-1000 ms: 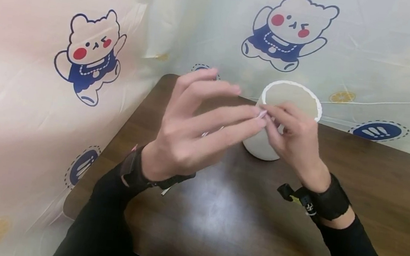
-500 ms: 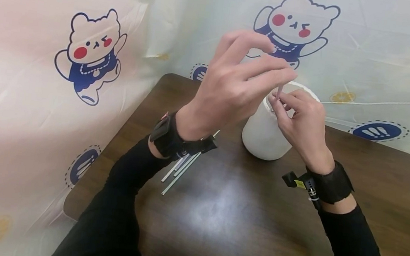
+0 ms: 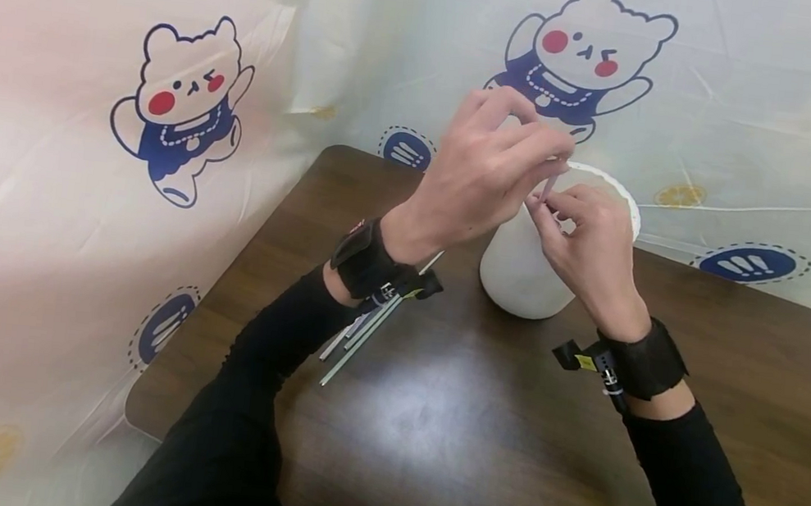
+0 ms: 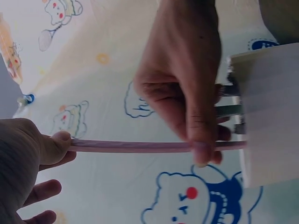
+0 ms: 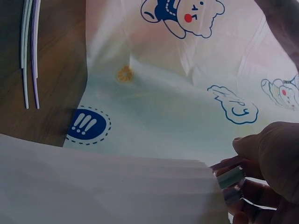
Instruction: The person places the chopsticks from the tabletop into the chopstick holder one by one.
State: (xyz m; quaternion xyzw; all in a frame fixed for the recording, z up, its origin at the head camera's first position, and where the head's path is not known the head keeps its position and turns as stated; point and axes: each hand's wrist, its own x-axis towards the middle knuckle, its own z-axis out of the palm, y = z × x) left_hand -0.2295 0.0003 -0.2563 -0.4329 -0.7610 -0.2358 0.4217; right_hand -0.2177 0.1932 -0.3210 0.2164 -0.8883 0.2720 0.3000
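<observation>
A slender pinkish straw [image 4: 131, 146] runs between my two hands, its lower end inside the mouth of a white round container [image 3: 525, 274]. High above the rim, my left hand [image 3: 480, 174] pinches the straw's upper end between thumb and finger. Right at the rim, my right hand [image 3: 595, 244] holds the same straw lower down with thumb and fingertips. In the left wrist view a green straw end [image 4: 229, 110] and darker ends stick out of the container beside the right fingers. The container's inside is hidden.
Several pale green, white and purple straws [image 3: 359, 343] lie on the brown table [image 3: 443, 463], partly under the left wrist. A cartoon-printed sheet [image 3: 367, 51] hangs close behind the table and along its left side.
My left hand has risen and moved right, uncovering the straws on the table, then dipped slightly. The held straw now stands nearly upright at the container. My right hand stays near the rim.
</observation>
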